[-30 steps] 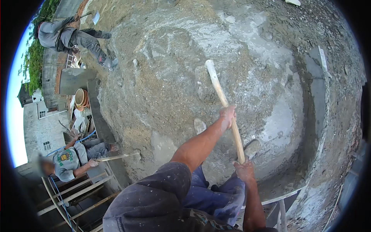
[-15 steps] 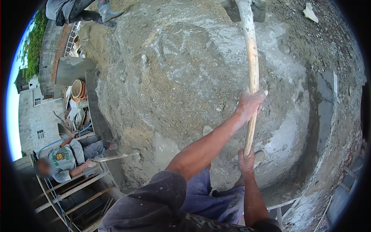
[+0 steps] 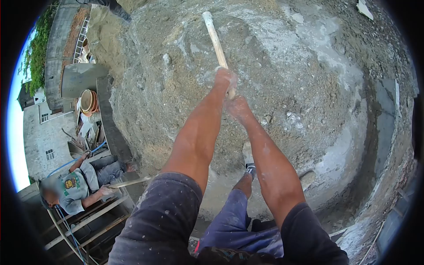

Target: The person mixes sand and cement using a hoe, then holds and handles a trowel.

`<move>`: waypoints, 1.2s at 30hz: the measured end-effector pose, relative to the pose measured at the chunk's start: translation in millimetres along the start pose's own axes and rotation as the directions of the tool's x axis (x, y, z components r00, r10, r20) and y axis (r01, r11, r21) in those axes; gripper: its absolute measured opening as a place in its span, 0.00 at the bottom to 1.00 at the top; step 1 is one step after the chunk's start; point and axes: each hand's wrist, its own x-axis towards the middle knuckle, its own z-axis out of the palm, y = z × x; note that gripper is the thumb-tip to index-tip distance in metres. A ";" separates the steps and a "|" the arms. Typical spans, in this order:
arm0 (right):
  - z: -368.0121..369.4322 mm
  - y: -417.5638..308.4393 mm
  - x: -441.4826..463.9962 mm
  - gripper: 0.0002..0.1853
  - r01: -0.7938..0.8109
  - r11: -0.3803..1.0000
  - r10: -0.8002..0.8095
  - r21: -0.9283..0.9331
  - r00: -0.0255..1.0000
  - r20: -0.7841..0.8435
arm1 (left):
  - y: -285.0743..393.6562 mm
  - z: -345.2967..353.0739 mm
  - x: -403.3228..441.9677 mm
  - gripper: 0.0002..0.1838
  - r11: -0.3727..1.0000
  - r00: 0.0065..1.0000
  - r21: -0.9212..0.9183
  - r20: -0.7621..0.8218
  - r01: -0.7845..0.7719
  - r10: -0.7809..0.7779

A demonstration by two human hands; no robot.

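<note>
Both of my hands are closed round the pale wooden handle of a hoe [image 3: 215, 40], which slants up and left over a broad heap of wet grey-brown mortar mix [image 3: 282, 84]. My left hand [image 3: 226, 79] grips higher on the handle. Just below it, my right hand [image 3: 237, 107] holds close to the near end, the two hands almost touching. At the handle's far end the hoe's blade does not show; whether it is sunk in the mix I cannot tell. My foot [image 3: 248, 159] rests on the heap's near side.
On the left a co-worker [image 3: 84, 190] sits or leans by a wooden ladder-like frame [image 3: 84, 225], holding a stick-like handle [image 3: 130, 182]. Stacked buckets [image 3: 88, 102] stand behind. Another person's leg [image 3: 118, 9] shows at the top. A low wet ledge [image 3: 385, 115] borders the right.
My hands and the hoe have swung left and away from me, and the hands have come closer together. The dark blade seen earlier is out of sight. The person at the top has moved partly out of view.
</note>
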 end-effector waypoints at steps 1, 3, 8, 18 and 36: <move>-10.2 -0.1 -19.0 0.17 -0.015 1.000 0.016 -0.009 1.000 0.015 | -2.8 8.2 -10.9 0.09 0.996 0.996 -0.035 0.046 0.083 -0.082; -30.1 -8.3 -59.4 0.19 -0.028 0.999 0.029 -0.019 0.998 0.049 | -6.2 8.7 -39.6 0.09 0.986 0.987 0.136 0.142 -0.098 0.078; -100.4 -7.2 -145.0 0.19 -0.138 0.990 0.139 -0.040 0.990 0.037 | 56.4 26.1 -138.4 0.09 0.905 0.944 -0.347 0.298 0.245 -0.141; -295.6 111.8 -388.1 0.16 -0.471 0.874 0.472 0.115 0.881 0.020 | 104.5 254.8 -217.0 0.08 0.234 0.819 -0.795 0.574 0.559 -0.008; -158.1 143.0 -266.2 0.18 0.106 0.993 -0.076 0.050 0.905 -0.418 | 218.1 57.8 -235.5 0.21 0.554 0.876 -0.831 0.229 -0.050 0.424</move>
